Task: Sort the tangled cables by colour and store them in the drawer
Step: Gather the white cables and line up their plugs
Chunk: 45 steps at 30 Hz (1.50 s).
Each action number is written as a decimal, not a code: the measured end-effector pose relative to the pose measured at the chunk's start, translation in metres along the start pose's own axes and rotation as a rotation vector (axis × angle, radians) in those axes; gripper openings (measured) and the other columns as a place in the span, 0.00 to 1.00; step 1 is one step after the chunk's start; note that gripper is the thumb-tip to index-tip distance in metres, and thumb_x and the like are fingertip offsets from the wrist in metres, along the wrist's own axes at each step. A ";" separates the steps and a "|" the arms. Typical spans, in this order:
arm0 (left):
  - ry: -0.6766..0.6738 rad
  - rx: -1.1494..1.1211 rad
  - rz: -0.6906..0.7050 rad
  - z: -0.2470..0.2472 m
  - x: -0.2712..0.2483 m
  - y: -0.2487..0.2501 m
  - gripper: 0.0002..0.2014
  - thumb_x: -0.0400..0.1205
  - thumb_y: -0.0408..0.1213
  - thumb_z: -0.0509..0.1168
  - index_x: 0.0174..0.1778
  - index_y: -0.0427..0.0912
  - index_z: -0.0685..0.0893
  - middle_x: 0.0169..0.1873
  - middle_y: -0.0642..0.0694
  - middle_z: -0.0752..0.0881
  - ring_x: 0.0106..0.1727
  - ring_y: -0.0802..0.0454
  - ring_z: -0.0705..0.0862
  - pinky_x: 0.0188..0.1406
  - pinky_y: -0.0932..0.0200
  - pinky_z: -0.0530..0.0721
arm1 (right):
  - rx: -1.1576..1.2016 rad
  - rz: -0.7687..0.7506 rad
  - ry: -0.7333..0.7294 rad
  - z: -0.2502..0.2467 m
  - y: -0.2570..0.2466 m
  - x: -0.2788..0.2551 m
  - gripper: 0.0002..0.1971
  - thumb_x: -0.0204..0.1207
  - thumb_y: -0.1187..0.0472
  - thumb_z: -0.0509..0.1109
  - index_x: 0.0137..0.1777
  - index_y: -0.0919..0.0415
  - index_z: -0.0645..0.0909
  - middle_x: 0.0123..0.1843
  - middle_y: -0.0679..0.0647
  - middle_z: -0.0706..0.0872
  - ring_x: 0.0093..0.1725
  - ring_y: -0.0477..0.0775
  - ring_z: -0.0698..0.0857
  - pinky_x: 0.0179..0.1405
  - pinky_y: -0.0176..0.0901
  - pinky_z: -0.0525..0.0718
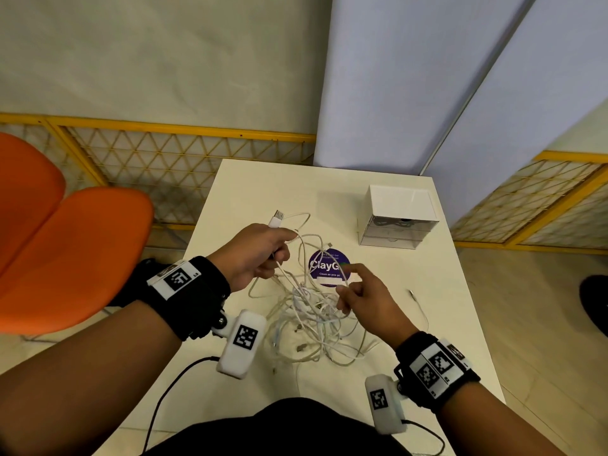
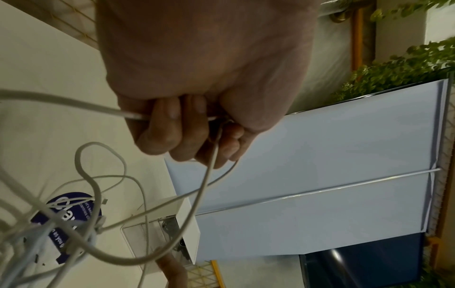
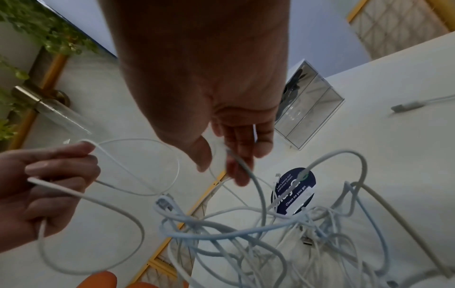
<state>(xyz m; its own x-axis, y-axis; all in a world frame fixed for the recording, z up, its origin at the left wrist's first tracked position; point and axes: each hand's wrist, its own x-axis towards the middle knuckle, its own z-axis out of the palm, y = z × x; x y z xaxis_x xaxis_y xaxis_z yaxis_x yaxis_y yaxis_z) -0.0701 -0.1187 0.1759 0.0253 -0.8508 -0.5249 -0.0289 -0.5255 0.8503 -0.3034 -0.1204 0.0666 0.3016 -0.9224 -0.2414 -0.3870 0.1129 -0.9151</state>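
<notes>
Now left hand [image 1: 260, 255] fingers curled tight round white cable [image 1: 297, 222]; right hand [image 1: 365, 299] pinches another strand (index finger raised).

One drawer unit [image 1: 398, 222], two hands.

dim, soft indoor light; wide-angle edge warping; wrist views blurred.

Dark contents of the drawer unit's [image 1: 396, 225] top drawer indistinct behind clear plastic; tangled cables [image 1: 312, 311] individually untraceable.
</notes>
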 end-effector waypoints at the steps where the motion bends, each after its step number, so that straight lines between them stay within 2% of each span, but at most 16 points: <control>1: -0.005 -0.005 0.002 0.000 0.000 0.002 0.10 0.85 0.38 0.64 0.39 0.43 0.72 0.22 0.47 0.71 0.23 0.53 0.55 0.20 0.63 0.54 | -0.022 0.029 0.009 0.000 0.001 0.000 0.17 0.82 0.61 0.69 0.67 0.51 0.71 0.37 0.56 0.89 0.33 0.50 0.86 0.39 0.46 0.84; 3: -0.015 -0.002 0.011 0.002 0.000 0.004 0.14 0.85 0.38 0.64 0.34 0.44 0.71 0.22 0.47 0.71 0.22 0.53 0.55 0.20 0.62 0.54 | -0.162 0.027 0.020 -0.001 0.003 0.001 0.25 0.79 0.57 0.72 0.71 0.45 0.66 0.47 0.48 0.86 0.42 0.48 0.85 0.43 0.39 0.82; 5: -0.020 0.007 0.020 0.005 -0.002 0.006 0.19 0.85 0.38 0.64 0.28 0.46 0.68 0.22 0.47 0.71 0.22 0.53 0.55 0.23 0.60 0.52 | -0.280 -0.069 0.050 0.001 0.004 0.002 0.20 0.79 0.56 0.74 0.68 0.46 0.75 0.55 0.45 0.80 0.54 0.48 0.81 0.49 0.34 0.76; 7: -0.025 0.010 0.023 0.008 -0.004 0.008 0.21 0.86 0.38 0.64 0.26 0.46 0.68 0.22 0.46 0.71 0.22 0.53 0.55 0.25 0.58 0.51 | -0.378 -0.196 0.110 0.008 0.002 0.003 0.10 0.78 0.56 0.75 0.58 0.47 0.85 0.57 0.47 0.79 0.60 0.51 0.77 0.55 0.39 0.73; 9: -0.035 0.017 0.026 0.012 -0.005 0.009 0.22 0.86 0.37 0.63 0.25 0.46 0.68 0.22 0.46 0.71 0.21 0.53 0.55 0.26 0.58 0.51 | -0.522 -0.284 0.148 0.017 -0.001 0.008 0.08 0.78 0.52 0.74 0.55 0.45 0.89 0.59 0.49 0.80 0.63 0.53 0.74 0.57 0.47 0.70; 12: -0.056 0.044 0.034 0.015 -0.005 0.010 0.24 0.86 0.38 0.64 0.21 0.47 0.69 0.22 0.46 0.71 0.21 0.53 0.56 0.25 0.58 0.52 | -0.573 -0.267 0.063 0.029 -0.009 0.016 0.14 0.80 0.49 0.71 0.65 0.41 0.84 0.67 0.50 0.79 0.69 0.54 0.70 0.64 0.51 0.68; 15: -0.083 0.078 0.049 0.017 -0.007 0.011 0.29 0.86 0.38 0.63 0.15 0.49 0.72 0.22 0.46 0.72 0.21 0.52 0.57 0.25 0.57 0.54 | -0.395 -0.226 -0.116 0.033 -0.012 0.024 0.21 0.80 0.54 0.71 0.73 0.43 0.78 0.70 0.51 0.79 0.71 0.58 0.71 0.74 0.62 0.68; 20: -0.106 0.123 0.055 0.014 -0.008 0.012 0.25 0.85 0.36 0.63 0.19 0.48 0.70 0.22 0.45 0.70 0.23 0.52 0.57 0.26 0.57 0.54 | -0.476 -0.214 -0.164 0.030 -0.014 0.031 0.17 0.67 0.34 0.68 0.54 0.35 0.82 0.63 0.47 0.81 0.69 0.55 0.72 0.69 0.63 0.69; 23: -0.117 0.109 0.065 0.009 -0.009 0.014 0.20 0.84 0.35 0.63 0.25 0.48 0.67 0.22 0.48 0.64 0.25 0.52 0.57 0.26 0.58 0.51 | -0.477 -0.184 -0.020 0.027 -0.019 0.030 0.08 0.72 0.42 0.76 0.48 0.40 0.86 0.60 0.46 0.79 0.67 0.52 0.70 0.62 0.50 0.63; 26: -0.084 0.059 0.076 0.001 -0.007 0.018 0.19 0.84 0.34 0.65 0.29 0.48 0.67 0.23 0.50 0.61 0.24 0.53 0.57 0.23 0.60 0.50 | -0.439 -0.177 0.191 0.018 -0.023 0.028 0.04 0.74 0.45 0.76 0.43 0.41 0.86 0.58 0.44 0.78 0.63 0.46 0.68 0.57 0.46 0.59; 30: -0.037 0.039 0.076 -0.012 -0.004 0.021 0.19 0.83 0.35 0.66 0.28 0.49 0.67 0.23 0.51 0.62 0.24 0.53 0.57 0.22 0.62 0.51 | -0.313 -0.170 0.244 0.001 -0.019 0.023 0.10 0.76 0.50 0.75 0.36 0.42 0.78 0.50 0.46 0.82 0.54 0.46 0.76 0.55 0.47 0.69; 33: -0.037 0.080 0.062 -0.018 -0.004 0.022 0.12 0.84 0.41 0.67 0.35 0.42 0.78 0.23 0.50 0.64 0.25 0.53 0.55 0.20 0.63 0.52 | -0.145 -0.142 0.293 -0.021 -0.004 0.016 0.08 0.77 0.55 0.75 0.38 0.53 0.81 0.41 0.49 0.86 0.43 0.45 0.81 0.46 0.43 0.77; 36: 0.008 0.101 0.032 -0.023 -0.004 0.020 0.17 0.88 0.48 0.61 0.54 0.37 0.87 0.24 0.47 0.76 0.21 0.55 0.58 0.21 0.63 0.53 | -0.115 -0.070 0.376 -0.049 0.016 0.005 0.08 0.78 0.59 0.75 0.39 0.59 0.81 0.36 0.54 0.86 0.37 0.50 0.81 0.40 0.39 0.78; 38: 0.062 0.092 0.027 -0.028 -0.004 0.018 0.19 0.89 0.50 0.59 0.59 0.39 0.86 0.29 0.43 0.84 0.20 0.55 0.60 0.21 0.63 0.55 | -0.130 -0.005 0.426 -0.072 0.037 -0.004 0.08 0.78 0.60 0.75 0.40 0.59 0.81 0.35 0.55 0.87 0.37 0.54 0.83 0.40 0.40 0.81; 41: 0.140 0.035 0.050 -0.036 0.000 0.018 0.21 0.90 0.51 0.57 0.59 0.38 0.86 0.37 0.40 0.90 0.20 0.56 0.61 0.19 0.63 0.56 | -0.173 0.129 0.484 -0.106 0.072 -0.022 0.06 0.79 0.59 0.74 0.41 0.56 0.82 0.34 0.55 0.88 0.37 0.60 0.86 0.41 0.54 0.84; 45: 0.243 -0.100 0.165 -0.045 0.007 0.024 0.25 0.91 0.51 0.54 0.45 0.35 0.87 0.37 0.41 0.87 0.19 0.56 0.60 0.18 0.64 0.55 | -0.157 0.269 0.595 -0.142 0.107 -0.052 0.04 0.82 0.65 0.70 0.48 0.66 0.83 0.36 0.61 0.87 0.33 0.59 0.83 0.31 0.44 0.79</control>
<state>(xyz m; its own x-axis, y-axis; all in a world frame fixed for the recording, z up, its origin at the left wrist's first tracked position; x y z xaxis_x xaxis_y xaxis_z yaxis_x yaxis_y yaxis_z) -0.0262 -0.1367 0.1947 0.2667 -0.8919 -0.3653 0.0460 -0.3668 0.9291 -0.4842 -0.1124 0.0267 -0.3378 -0.9210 -0.1939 -0.5168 0.3537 -0.7796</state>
